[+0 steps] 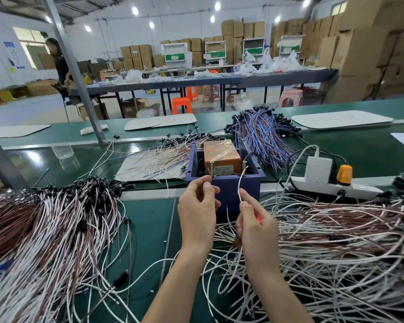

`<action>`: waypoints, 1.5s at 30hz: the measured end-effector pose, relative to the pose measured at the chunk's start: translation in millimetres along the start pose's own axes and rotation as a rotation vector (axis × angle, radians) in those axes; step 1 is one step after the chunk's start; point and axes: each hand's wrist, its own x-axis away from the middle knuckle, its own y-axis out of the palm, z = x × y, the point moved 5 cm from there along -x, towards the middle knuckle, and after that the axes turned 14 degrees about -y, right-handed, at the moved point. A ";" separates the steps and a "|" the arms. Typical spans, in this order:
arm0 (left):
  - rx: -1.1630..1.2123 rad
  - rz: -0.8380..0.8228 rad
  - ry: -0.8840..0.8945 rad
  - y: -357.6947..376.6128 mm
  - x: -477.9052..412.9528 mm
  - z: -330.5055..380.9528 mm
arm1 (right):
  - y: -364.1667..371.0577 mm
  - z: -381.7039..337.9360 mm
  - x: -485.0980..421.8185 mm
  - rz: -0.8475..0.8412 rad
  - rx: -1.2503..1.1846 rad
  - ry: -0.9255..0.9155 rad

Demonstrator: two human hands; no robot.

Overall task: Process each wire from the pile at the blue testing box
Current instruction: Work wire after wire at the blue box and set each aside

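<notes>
Your left hand (197, 207) pinches a thin brownish lead (209, 178) at the blue testing box (233, 187), dead ahead on the green bench. Your right hand (258, 223) pinches the white wire (240, 183) curving up into the box, with the wire pile (336, 241) just beside it.

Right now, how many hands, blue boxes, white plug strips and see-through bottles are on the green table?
Hands: 2 (left hand, right hand)
Blue testing box: 1
White power strip: 1
Clear bottle: 1
Total: 5
</notes>
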 end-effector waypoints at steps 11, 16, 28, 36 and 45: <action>-0.011 -0.004 0.004 0.5 0.6 0.0 | -1.3 1.5 -0.1 -0.003 0.002 0.000; -0.013 0.004 0.002 -0.1 -0.2 -0.8 | -0.6 1.7 -0.2 -0.015 0.026 -0.010; -0.018 0.027 -0.014 -3.2 4.2 1.8 | -0.4 -5.0 2.6 -0.109 0.027 -0.053; -0.025 0.077 -0.060 -29.4 25.6 7.1 | -7.1 -28.8 17.8 -0.243 -0.319 0.110; -0.466 -0.058 0.393 -9.2 84.3 68.8 | -43.5 -73.0 11.2 -0.219 -0.553 0.116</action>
